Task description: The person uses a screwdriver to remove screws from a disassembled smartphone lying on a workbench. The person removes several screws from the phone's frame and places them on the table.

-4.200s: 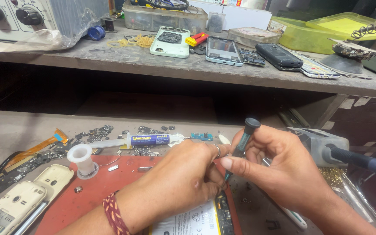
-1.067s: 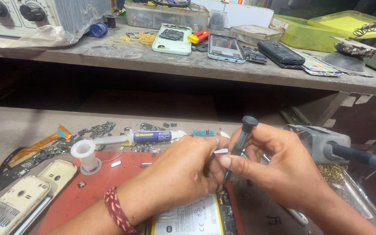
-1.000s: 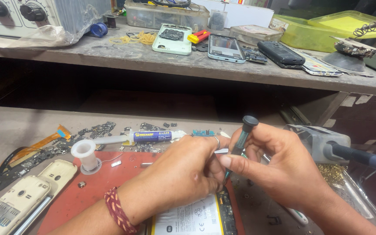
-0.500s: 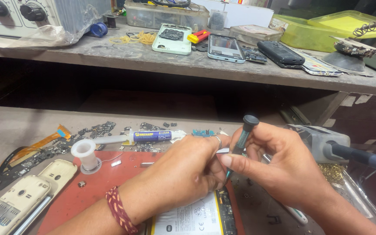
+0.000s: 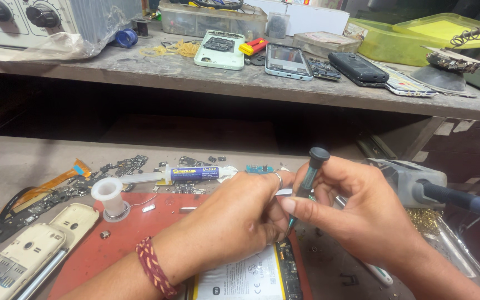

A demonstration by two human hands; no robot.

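My right hand (image 5: pixel 356 214) grips a small precision screwdriver (image 5: pixel 309 176) with a round black cap, held nearly upright, tip pointing down. My left hand (image 5: pixel 234 214), wearing a finger ring and a red braided wristband (image 5: pixel 154 266), is curled beside the tip and hides where it lands. Beneath both hands lies an opened phone (image 5: pixel 251 278) showing its white battery and a strip of circuit board, resting on a red mat (image 5: pixel 112 244).
A flux syringe (image 5: pixel 179 174), a white solder spool (image 5: pixel 109 194), loose screws and flex cables lie at left, with cream phone shells (image 5: pixel 29 250). A grey hot-air handle (image 5: pixel 418 183) lies at right. The upper shelf (image 5: pixel 140 72) carries several phones and boxes.
Both hands stay almost in place over the open phone. The screwdriver keeps its upright pose, with only slight finger shifts.
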